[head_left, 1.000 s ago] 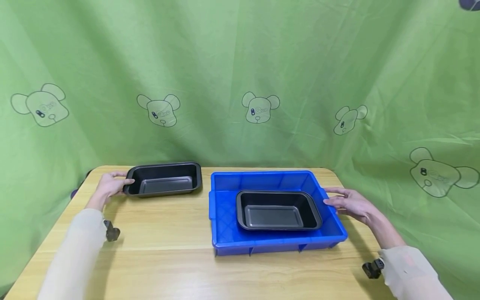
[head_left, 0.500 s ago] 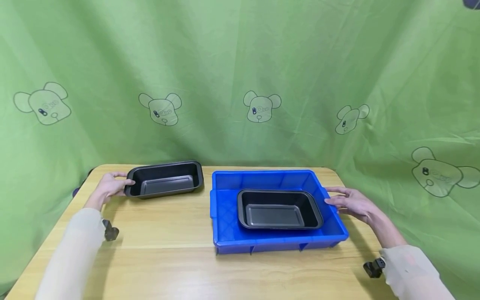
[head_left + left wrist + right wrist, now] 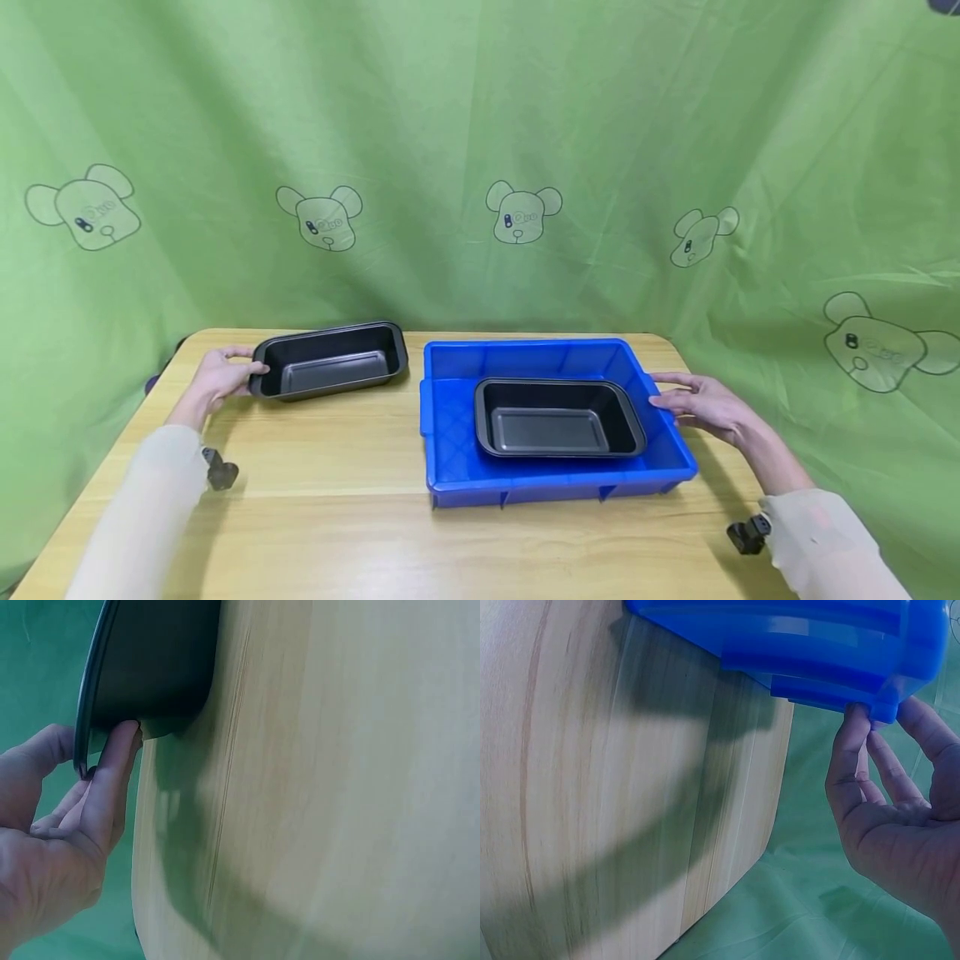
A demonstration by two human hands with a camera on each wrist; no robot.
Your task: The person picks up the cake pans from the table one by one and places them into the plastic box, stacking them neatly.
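At the back left of the table, a black loaf pan (image 3: 333, 362) has its left end pinched by my left hand (image 3: 219, 375). The thumb goes over the rim, and in the left wrist view the fingers press the outer wall (image 3: 150, 667) from below. A blue plastic bin (image 3: 442, 492) stands right of centre. On its right rim my right hand (image 3: 701, 407) grips the handle ledge, thumb on the inner side and fingers under the outside, as the right wrist view shows. Inside the bin lies a second black loaf pan (image 3: 558, 429), upright and untouched by either hand.
The wooden table (image 3: 322, 500) reaches back to a green curtain (image 3: 420, 125) printed with bear heads, which also hangs at both sides. Between the left pan and the bin is a narrow gap.
The left end of the pan in my left hand has shifted slightly towards me, so the pan sits a little more slanted. My right hand and the bin look still.
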